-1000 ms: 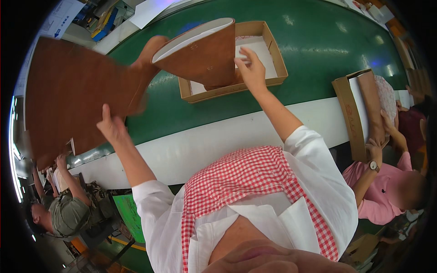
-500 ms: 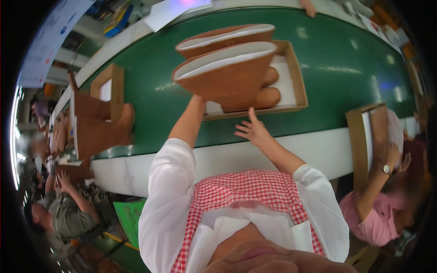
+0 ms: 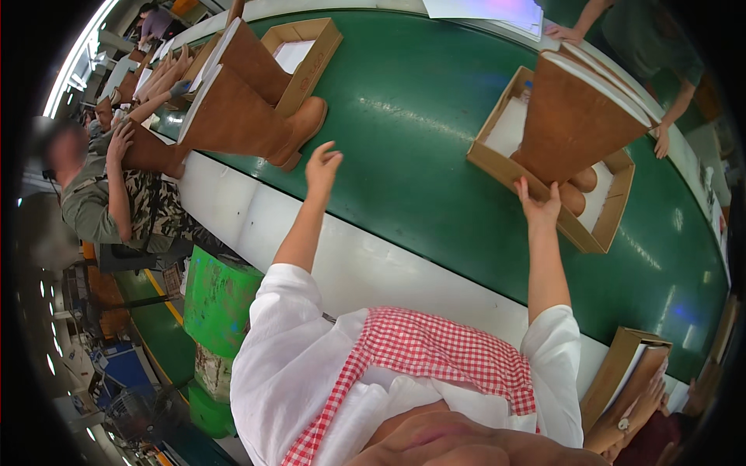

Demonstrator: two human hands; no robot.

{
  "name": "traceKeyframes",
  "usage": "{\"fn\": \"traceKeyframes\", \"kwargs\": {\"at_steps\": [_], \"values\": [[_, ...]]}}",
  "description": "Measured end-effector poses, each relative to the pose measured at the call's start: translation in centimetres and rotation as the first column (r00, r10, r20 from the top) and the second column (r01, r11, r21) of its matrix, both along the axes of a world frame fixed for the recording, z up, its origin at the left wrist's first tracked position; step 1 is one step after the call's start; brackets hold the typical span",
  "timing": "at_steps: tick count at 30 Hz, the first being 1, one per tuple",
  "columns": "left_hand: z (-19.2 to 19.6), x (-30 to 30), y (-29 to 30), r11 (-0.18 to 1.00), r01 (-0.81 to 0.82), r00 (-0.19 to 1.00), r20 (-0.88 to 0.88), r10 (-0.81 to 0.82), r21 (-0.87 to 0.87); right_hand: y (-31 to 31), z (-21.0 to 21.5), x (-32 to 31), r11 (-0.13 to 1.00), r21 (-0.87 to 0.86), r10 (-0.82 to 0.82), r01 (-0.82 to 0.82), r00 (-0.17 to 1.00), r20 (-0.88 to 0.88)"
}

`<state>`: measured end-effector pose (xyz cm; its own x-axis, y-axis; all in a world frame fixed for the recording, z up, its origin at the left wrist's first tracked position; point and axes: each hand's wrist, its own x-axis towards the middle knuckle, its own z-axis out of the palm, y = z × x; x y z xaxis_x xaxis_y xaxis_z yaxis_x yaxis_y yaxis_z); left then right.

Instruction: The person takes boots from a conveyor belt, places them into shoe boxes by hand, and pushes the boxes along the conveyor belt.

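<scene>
My left hand is raised above the green table with nothing in it, its fingers loosely bent and apart. Just beyond it, to the left, a pair of tall brown boots stands with soles toward me, beside an open cardboard box. On the right my right hand rests against the near wall of another open cardboard box, fingers spread. A second pair of tall brown boots with white-lined tops stands in that box. Their toes show low inside it, over white paper.
The green tabletop has a white near border. A seated person handles a boot at left. Another person's hands lean on the far edge. A box and more hands are at lower right; a green bin stands below.
My view has swung left, so the boxed boots now appear farther right. My left hand has left those boots and moved toward the left pair; my right hand now touches the box.
</scene>
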<state>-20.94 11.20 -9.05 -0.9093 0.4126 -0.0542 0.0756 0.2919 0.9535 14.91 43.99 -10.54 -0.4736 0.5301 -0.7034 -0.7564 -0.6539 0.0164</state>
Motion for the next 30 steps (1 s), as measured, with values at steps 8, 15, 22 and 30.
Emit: {"fn": "traceKeyframes", "kwargs": {"at_steps": [8,15,22,30], "values": [[1.0,-9.4,-13.4,0.909,-0.418,0.908,-0.039,0.418,0.006,12.7,-1.5,-1.5,0.934,0.357,-0.081,0.023,0.985,0.15],[3.2,-12.5,-10.3,0.96,-0.231,0.965,0.162,0.206,0.156,11.1,-3.1,-0.4,0.864,0.369,0.057,-0.343,0.794,0.605],[1.1,-10.8,-7.7,0.829,-0.262,0.964,0.171,0.203,0.493,-2.4,-4.0,-4.2,0.145,0.318,0.121,-0.937,0.336,0.934],[3.1,3.6,2.9,0.824,0.293,0.794,0.357,-0.492,0.485,-13.5,5.0,-11.8,-0.52,0.269,-0.515,-0.811,0.549,0.659]]}}
